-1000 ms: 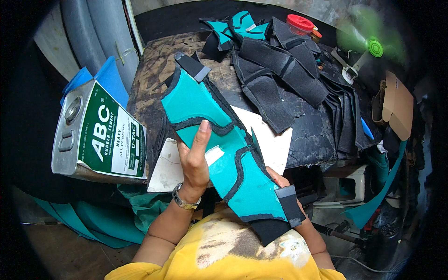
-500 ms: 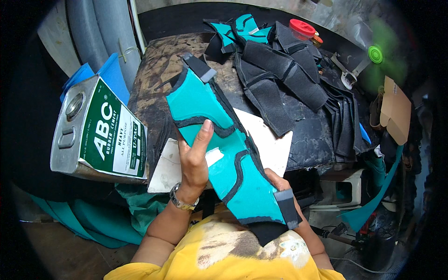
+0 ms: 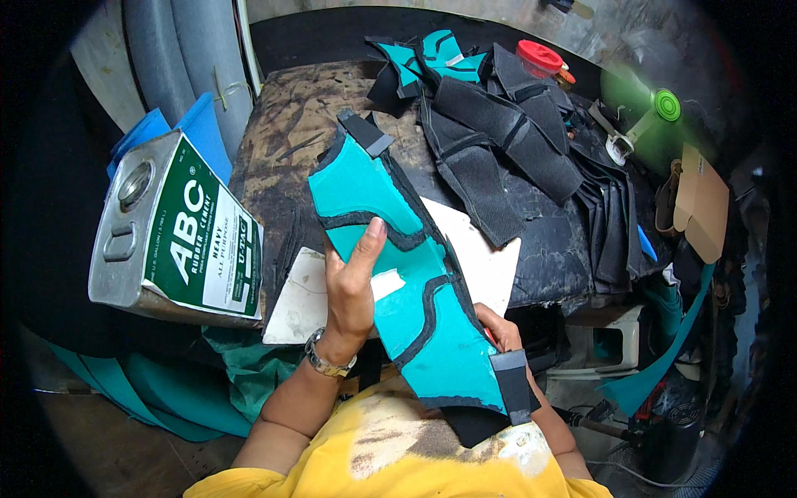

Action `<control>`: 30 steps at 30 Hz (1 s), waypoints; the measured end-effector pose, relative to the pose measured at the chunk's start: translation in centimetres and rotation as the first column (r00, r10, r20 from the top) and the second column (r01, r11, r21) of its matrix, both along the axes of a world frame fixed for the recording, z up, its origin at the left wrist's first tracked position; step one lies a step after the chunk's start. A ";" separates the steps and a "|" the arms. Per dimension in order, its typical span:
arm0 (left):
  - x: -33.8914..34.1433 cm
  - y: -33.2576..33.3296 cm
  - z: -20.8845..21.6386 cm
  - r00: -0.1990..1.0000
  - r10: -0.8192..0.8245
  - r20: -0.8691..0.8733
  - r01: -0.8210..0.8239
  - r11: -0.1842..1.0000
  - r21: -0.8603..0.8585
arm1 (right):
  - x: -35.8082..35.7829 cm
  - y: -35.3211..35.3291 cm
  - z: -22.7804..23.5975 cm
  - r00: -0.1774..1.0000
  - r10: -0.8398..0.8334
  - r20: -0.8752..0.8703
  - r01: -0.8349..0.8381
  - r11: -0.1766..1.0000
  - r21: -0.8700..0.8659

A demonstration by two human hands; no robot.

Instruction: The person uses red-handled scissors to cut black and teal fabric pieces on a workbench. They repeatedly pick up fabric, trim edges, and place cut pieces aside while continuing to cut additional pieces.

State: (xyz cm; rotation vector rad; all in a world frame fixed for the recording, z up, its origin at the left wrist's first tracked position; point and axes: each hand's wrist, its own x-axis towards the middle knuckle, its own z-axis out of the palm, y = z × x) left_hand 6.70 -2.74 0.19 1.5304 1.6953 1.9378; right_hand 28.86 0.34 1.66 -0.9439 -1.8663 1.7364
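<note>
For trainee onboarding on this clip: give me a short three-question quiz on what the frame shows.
1. True or false: the left hand lies flat on the teal padded piece.
2. Which stands left of the worktable? A: the metal can; B: the green fan; C: the red lid.
3. Fill in: the right hand shows mostly ____ the teal piece.

Key
1. True; its fingers point up along the piece.
2. A.
3. Behind (under); only part of it shows at the piece's right edge.
</note>
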 end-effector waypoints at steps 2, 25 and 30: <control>0.0 0.0 0.0 0.977 -0.086 0.196 0.081 0.996 0.034 | -0.1 -0.1 0.3 0.999 0.006 -0.050 -0.009 0.999 -0.047; 0.2 -0.3 -0.6 0.992 -0.104 0.069 0.103 0.994 0.024 | -0.5 -0.6 1.3 0.987 -0.030 -0.160 0.029 1.000 -0.013; -0.3 -0.1 -0.9 0.995 -0.099 -0.003 0.099 0.995 0.016 | -0.6 -0.8 1.7 0.996 -0.034 -0.086 0.030 0.998 -0.051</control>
